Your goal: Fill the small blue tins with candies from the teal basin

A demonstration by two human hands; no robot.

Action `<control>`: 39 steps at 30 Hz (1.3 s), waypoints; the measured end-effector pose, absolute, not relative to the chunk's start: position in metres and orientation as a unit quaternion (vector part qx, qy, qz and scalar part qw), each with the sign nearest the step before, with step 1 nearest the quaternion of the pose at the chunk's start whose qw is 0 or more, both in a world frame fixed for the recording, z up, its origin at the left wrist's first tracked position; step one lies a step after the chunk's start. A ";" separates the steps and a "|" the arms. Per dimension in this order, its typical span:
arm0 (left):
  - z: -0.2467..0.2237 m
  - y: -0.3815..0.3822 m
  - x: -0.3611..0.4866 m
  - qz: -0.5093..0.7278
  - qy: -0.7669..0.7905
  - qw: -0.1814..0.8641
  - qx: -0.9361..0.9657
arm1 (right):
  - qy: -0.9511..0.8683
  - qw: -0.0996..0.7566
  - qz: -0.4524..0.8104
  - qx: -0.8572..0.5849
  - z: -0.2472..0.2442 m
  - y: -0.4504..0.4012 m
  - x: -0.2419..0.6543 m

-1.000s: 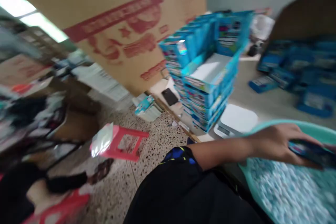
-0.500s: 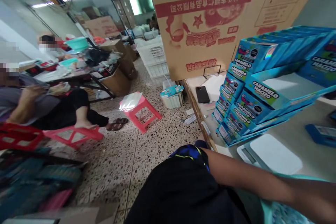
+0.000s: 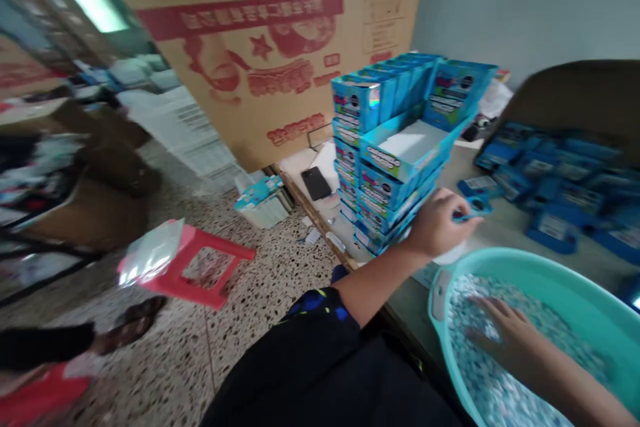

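Since a second earlier, the left hand (image 3: 438,224) had shifted from over the turquoise tub (image 3: 555,268) to beside the candy-box stack (image 3: 383,195), at its eleven o'clock. Its fingers were closed on a small blue carton (image 3: 480,206), which projected toward two o'clock. At five o'clock, the right hand (image 3: 510,332), thumb and fingers apart, lay on wrapped candies (image 3: 481,377).

- The basin (image 3: 555,280) is turquoise.
- The held packet (image 3: 479,207) is blue.
- The stacked boxes (image 3: 383,181) are blue, with white letters.
- The carton (image 3: 295,97) is brown, with red print.
- The floor (image 3: 270,267) is dark-speckled.
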State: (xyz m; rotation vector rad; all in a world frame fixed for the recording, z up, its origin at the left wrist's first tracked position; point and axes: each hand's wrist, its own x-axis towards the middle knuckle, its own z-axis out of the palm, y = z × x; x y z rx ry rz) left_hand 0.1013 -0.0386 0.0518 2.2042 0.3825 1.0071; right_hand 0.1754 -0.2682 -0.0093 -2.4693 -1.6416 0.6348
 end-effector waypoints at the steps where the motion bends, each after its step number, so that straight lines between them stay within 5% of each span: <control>1: 0.047 -0.032 0.102 0.397 0.150 0.337 0.841 | -0.541 0.046 0.214 -0.812 -0.006 -0.265 0.166; 11: 0.012 -0.005 0.104 0.323 0.124 0.390 0.853 | -0.532 0.076 0.299 -0.789 0.052 -0.237 0.149; 23: -0.019 -0.003 0.088 0.323 0.095 0.550 0.764 | -0.485 0.142 0.231 -0.831 0.049 -0.256 0.183; 39: -0.012 -0.002 0.091 0.345 0.098 0.521 0.774 | -0.465 0.199 0.208 -0.837 0.040 -0.256 0.189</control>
